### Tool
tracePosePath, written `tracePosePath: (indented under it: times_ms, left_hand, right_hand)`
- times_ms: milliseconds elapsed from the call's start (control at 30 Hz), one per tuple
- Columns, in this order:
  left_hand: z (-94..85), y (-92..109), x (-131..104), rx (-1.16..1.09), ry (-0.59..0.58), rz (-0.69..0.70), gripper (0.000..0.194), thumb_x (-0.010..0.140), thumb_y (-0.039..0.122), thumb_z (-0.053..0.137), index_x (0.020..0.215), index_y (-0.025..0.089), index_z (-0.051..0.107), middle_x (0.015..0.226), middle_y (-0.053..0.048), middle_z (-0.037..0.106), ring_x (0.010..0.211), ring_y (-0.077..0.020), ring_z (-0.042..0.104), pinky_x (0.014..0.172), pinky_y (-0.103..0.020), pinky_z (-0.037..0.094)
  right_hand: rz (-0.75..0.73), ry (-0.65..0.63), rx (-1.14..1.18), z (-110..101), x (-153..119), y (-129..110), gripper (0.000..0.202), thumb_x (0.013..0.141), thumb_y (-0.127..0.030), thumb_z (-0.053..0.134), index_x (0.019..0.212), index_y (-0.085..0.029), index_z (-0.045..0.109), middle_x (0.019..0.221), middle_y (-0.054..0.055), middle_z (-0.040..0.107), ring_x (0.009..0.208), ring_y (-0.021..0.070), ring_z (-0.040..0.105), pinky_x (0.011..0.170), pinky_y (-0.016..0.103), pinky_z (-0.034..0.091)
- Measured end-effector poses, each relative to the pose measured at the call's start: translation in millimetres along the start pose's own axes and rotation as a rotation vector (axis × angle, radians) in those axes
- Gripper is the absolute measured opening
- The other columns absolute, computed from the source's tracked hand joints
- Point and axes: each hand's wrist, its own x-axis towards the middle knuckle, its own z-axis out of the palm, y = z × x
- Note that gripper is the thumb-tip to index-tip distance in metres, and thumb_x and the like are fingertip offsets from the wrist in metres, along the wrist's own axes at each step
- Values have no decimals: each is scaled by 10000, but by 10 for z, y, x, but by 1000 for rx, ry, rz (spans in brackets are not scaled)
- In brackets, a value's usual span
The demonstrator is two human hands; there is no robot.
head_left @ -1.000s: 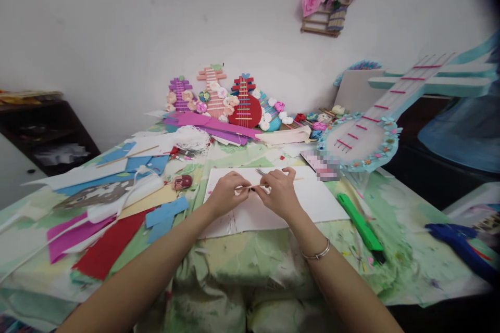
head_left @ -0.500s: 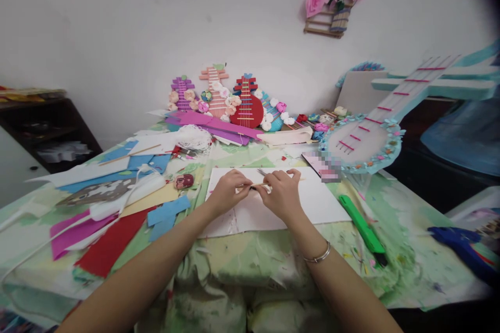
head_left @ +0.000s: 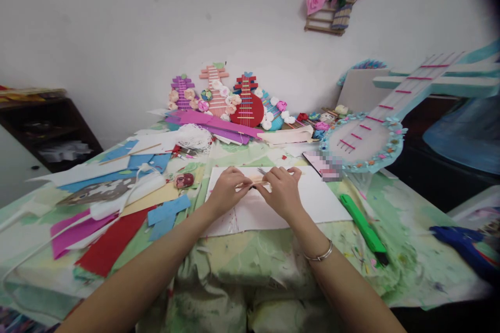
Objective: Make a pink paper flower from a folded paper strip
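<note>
Over the white sheet (head_left: 312, 197), my left hand (head_left: 229, 190) and my right hand (head_left: 282, 190) face each other with their fingertips almost meeting. Both are closed in a pinch on a small pale peach strip (head_left: 258, 179) stretched between them; whether it is paper or foam I cannot tell. A small dark spot shows near the fingertips. Just beyond the right fingers pokes a grey metal tip (head_left: 261, 170), the rest of that tool being covered by the hand. A bracelet circles my right wrist.
A green utility knife (head_left: 363, 223) and a phone (head_left: 322, 165) lie to the right, near a large pale-blue model lute (head_left: 363, 140). Blue-handled scissors (head_left: 461, 244) rest at the right edge. Coloured sheets, a glue gun (head_left: 144, 187) and white string (head_left: 193, 138) cover the left; small model lutes (head_left: 246, 104) stand behind.
The strip between my fingertips looks broader now, where it was a thin line before. My hands have stayed in nearly the same place; the view has shifted very slightly.
</note>
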Motion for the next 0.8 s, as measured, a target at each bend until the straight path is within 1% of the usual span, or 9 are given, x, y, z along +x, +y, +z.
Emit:
tracePosePath:
  times_ms: [133,233,300,467,633,800]
  left_hand:
    - [30,-21,-18,33,-11,54,132,798,180,547,820,173,677,745,-55,688,769,-182,542,739,-327,432]
    - [38,-20,-23,55,-19,99,188,811,141,505,881,176,676,762,-60,686,759,-180,536,744,-337,421]
    - [35,-13,-22,57,-21,106,226,814,115,477,908,173,674,766,-66,681,752,-179,530,735,-334,419]
    - [22,16,-22,24,-37,68,252,812,85,440,914,157,659,770,-67,671,756,-182,510,744,-332,419]
    - [0,68,-13,-4,-66,-33,220,778,43,434,827,160,614,791,-58,640,802,-188,508,741,-318,419]
    - [-12,88,4,-40,-142,-37,206,780,54,433,848,170,589,808,-52,634,801,-193,502,741,-322,413]
  right_hand:
    - [-3,-18,0,7,0,25,239,816,-369,532,703,-164,582,737,44,604,755,169,489,799,374,170]
    - [0,-17,-4,10,-2,27,264,828,-357,510,667,-164,589,700,41,600,717,157,485,781,369,168]
    - [-1,-15,-8,6,-2,19,289,839,-365,494,658,-164,597,675,40,597,686,148,478,759,364,168]
    - [-9,-13,-27,-3,0,2,341,852,-392,474,639,-159,603,634,40,593,638,134,466,721,354,166]
    - [-14,2,-23,10,3,4,356,844,-404,483,616,-153,591,626,38,596,628,130,460,721,349,166]
    - [-31,7,-26,1,10,1,347,853,-387,472,629,-153,596,627,40,597,632,134,461,734,353,172]
